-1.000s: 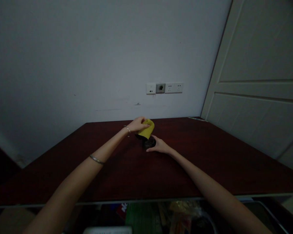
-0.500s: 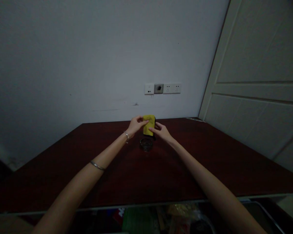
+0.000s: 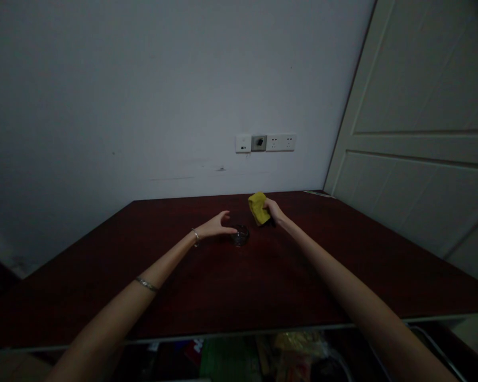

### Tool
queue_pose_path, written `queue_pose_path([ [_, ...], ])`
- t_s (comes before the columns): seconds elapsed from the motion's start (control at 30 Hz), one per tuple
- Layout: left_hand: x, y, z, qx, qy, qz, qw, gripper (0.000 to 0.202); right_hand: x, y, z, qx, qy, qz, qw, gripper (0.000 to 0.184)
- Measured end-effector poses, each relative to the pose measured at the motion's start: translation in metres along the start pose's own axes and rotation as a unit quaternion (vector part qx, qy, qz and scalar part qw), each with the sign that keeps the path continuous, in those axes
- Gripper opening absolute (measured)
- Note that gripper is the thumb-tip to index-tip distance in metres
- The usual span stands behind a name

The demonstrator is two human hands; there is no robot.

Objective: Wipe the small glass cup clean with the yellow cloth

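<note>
A small clear glass bowl (image 3: 241,236) stands on the dark red tabletop (image 3: 239,286). My left hand (image 3: 217,225) is at its left side, thumb and fingers spread apart, the thumb tip at the rim; whether it touches the glass I cannot tell. To the right and a little behind the bowl, my right hand (image 3: 274,210) grips a folded yellow cloth (image 3: 258,208) with a dark edge, held above the table. Bracelets circle my left wrist and forearm.
A white wall (image 3: 163,106) with sockets (image 3: 281,142) rises behind the table. On the right stands a pale panelled door (image 3: 418,143). Below the table's front edge is an open space holding a green item (image 3: 229,358) and plastic-wrapped things (image 3: 298,345).
My left hand has let go of the yellow cloth and moved down beside the bowl. My right hand has carried the cloth slightly right, and the cloth is now bunched.
</note>
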State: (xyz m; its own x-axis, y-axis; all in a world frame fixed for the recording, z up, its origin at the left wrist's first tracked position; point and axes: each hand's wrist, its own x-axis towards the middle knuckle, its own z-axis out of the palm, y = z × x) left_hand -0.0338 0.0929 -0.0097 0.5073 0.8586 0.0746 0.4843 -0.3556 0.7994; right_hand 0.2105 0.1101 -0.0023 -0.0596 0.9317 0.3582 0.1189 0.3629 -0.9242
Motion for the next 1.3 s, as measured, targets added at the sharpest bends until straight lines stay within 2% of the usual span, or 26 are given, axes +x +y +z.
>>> queue_pose_path([
  [0.1,-0.006,-0.009,0.015,-0.009,-0.033,-0.012,0.999,0.105,-0.004,-0.003,0.008,-0.008,-0.038,0.025,0.999,0.027],
  [0.2,-0.009,-0.010,0.029,-0.026,-0.036,0.015,0.999,0.106,-0.011,-0.011,0.019,-0.138,-0.089,-0.002,0.986,0.034],
  [0.3,-0.010,-0.010,0.038,-0.063,-0.022,0.088,0.994,0.100,-0.015,-0.020,0.026,-0.317,-0.160,-0.070,0.932,0.046],
  [0.43,-0.009,-0.012,0.043,-0.074,0.016,0.125,0.989,0.095,-0.013,-0.030,0.032,-0.426,-0.257,-0.119,0.859,0.052],
  [0.53,-0.005,-0.017,0.044,-0.063,0.028,0.116,0.991,0.090,-0.009,-0.036,0.040,-0.511,-0.277,-0.127,0.804,0.055],
  [0.63,-0.002,-0.020,0.045,-0.057,0.040,0.103,0.992,0.084,-0.008,-0.041,0.051,-0.584,-0.290,-0.152,0.743,0.050],
  [0.73,-0.001,-0.019,0.045,-0.045,0.046,0.094,0.993,0.082,-0.011,-0.045,0.060,-0.617,-0.288,-0.170,0.713,0.046],
  [0.83,-0.002,-0.018,0.046,-0.033,0.053,0.084,0.994,0.081,-0.017,-0.047,0.066,-0.634,-0.262,-0.171,0.707,0.036],
  [0.93,-0.002,-0.019,0.047,-0.022,0.064,0.067,0.995,0.081,-0.023,-0.047,0.070,-0.641,-0.225,-0.136,0.721,0.027],
  [1.13,-0.002,-0.019,0.047,0.011,0.079,0.053,0.995,0.079,-0.023,-0.048,0.080,-0.656,-0.172,-0.050,0.733,0.028],
  [1.3,-0.003,-0.016,0.049,0.069,0.111,0.011,0.991,0.080,-0.013,-0.053,0.093,-0.662,-0.163,0.035,0.730,0.035],
])
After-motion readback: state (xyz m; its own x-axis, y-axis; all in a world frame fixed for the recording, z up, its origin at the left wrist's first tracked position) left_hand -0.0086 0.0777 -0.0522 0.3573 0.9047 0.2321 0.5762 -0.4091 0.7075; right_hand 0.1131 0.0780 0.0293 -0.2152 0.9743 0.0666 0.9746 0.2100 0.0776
